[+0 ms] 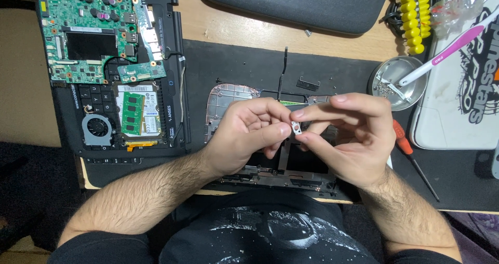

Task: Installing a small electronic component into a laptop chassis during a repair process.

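Over the middle of the desk (332, 48), near its front edge, the left hand (249, 134) and right hand (345, 139) meet, both pinching a small white and metal part (296, 127) between fingertips, raised above the opened laptop shell (234, 95), likely for a closer look. A green circuit board (88, 35) lies at the far left corner, a metal dish (397, 82) with loose screws sits right, probably to keep them together.

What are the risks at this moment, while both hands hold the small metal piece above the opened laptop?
1. The small metal piece is pinched only by fingertips of the left hand and right hand; if it slips, it may fall into the open laptop chassis below and be hard to find.
2. The red-handled screwdriver lies close beside the right wrist, so a movement of the arm might knock it.
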